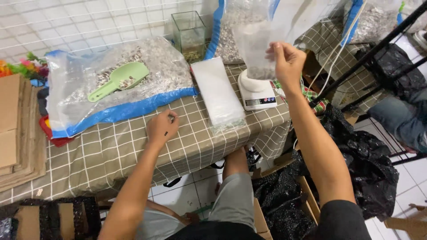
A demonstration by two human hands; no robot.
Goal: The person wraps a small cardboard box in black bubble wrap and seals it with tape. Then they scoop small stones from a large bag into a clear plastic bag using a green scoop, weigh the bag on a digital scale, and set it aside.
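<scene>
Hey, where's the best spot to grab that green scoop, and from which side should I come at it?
Probably take the green scoop by its narrow handle, the lower-left end, coming from above on the near side. The handle points toward the left hand, while the wide bowl lies up and right on the gravel in the open sack.

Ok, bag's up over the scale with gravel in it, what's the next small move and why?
Probably lower the clear bag onto the white scale: the right hand holds it just above the platform, while the left hand rests on the checked tablecloth.
</scene>
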